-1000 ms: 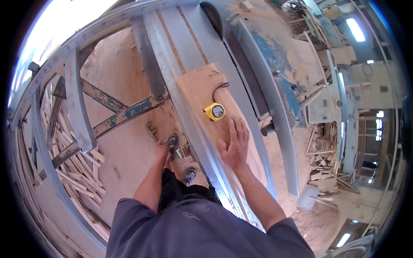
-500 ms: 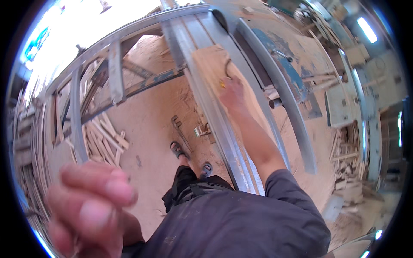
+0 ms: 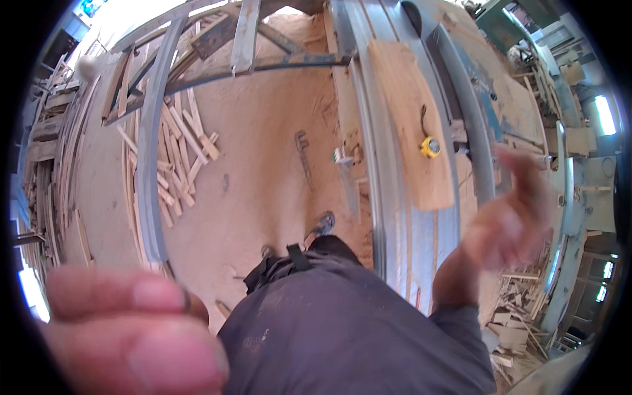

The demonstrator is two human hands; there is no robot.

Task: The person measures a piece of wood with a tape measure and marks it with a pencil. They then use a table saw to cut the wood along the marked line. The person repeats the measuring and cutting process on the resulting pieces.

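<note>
My left hand (image 3: pixel 125 336) is raised very close to the camera at the lower left, blurred, its fingers held together and nothing seen in it. My right hand (image 3: pixel 510 220) is lifted in the air at the right, blurred, fingers apart and empty. It hovers beside the long metal saw bench (image 3: pixel 388 197). On that bench lies a wooden board (image 3: pixel 411 112) with a yellow tape measure (image 3: pixel 430 146) on it. I stand on sawdust-covered floor (image 3: pixel 263 158), my dark shirt and trousers filling the lower middle.
A pipe wrench (image 3: pixel 304 158) lies on the sawdust floor near the bench. Several loose wood strips (image 3: pixel 178 145) are piled at the left inside a metal frame (image 3: pixel 153 151). More offcuts (image 3: pixel 520 303) lie at the lower right by machinery.
My right hand has come off the board and risen to the right. My left hand stays up near the camera. The view has swung left and down toward the floor.
</note>
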